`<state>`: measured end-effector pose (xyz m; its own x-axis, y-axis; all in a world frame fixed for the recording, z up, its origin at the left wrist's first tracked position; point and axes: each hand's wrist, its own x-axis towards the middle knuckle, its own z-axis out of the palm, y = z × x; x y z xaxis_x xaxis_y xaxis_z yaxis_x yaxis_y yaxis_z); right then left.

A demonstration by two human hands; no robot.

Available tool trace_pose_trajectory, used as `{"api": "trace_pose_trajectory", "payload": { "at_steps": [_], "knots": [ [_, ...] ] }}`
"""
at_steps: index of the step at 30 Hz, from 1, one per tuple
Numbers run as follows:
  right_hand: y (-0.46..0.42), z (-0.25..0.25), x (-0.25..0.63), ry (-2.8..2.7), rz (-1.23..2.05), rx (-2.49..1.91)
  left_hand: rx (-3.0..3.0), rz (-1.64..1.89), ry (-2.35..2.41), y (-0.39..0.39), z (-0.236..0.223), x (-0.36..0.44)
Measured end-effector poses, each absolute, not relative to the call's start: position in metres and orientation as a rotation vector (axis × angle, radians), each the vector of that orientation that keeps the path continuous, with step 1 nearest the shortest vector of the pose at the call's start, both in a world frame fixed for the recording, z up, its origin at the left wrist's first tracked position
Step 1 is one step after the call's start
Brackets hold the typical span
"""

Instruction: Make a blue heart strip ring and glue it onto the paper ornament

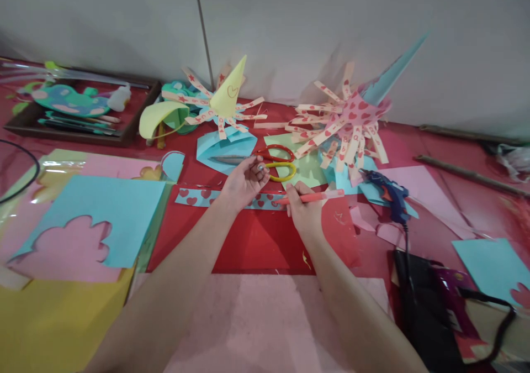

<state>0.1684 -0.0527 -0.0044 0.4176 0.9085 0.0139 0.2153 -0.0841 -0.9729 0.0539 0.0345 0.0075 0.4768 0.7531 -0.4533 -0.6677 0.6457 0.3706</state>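
My right hand (307,210) is closed round a red marker (314,196), its tip pointing left at a light blue paper strip (202,197) with red hearts. My left hand (246,182) lies palm up over the middle of the strip, covering part of it. Its fingers are loosely curled and apart, with a small shiny spot near the fingertips that I cannot make out. Just beyond those fingers are scissors (236,159) with one red and one yellow handle loop. The strip rests on red paper (256,240).
Behind stand a yellow paper cone (229,94) and a blue one (393,72), both with lettered paper strips around. A glue gun (391,196) lies right, above a black case (418,306). Coloured sheets (111,207) are at left, below a brown tray (136,121).
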Motion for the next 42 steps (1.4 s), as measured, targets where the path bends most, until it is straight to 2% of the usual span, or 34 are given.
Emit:
{"api": "trace_pose_trajectory", "payload": {
  "at_steps": [15,23,42],
  "knots": [
    [-0.0523,-0.004,0.1682,-1.084,0.691,-1.61,0.146,0.871,0.621,0.0348,0.005,0.0539],
    [-0.0524,-0.0034,0.1689,-0.943,0.738,-1.611,0.151,0.875,0.613,0.0349,0.0042,0.0533],
    [-0.0517,-0.0064,0.1677,-1.059,0.72,-1.571,0.158,0.877,0.607,0.0351,0.003,0.0535]
  ]
}}
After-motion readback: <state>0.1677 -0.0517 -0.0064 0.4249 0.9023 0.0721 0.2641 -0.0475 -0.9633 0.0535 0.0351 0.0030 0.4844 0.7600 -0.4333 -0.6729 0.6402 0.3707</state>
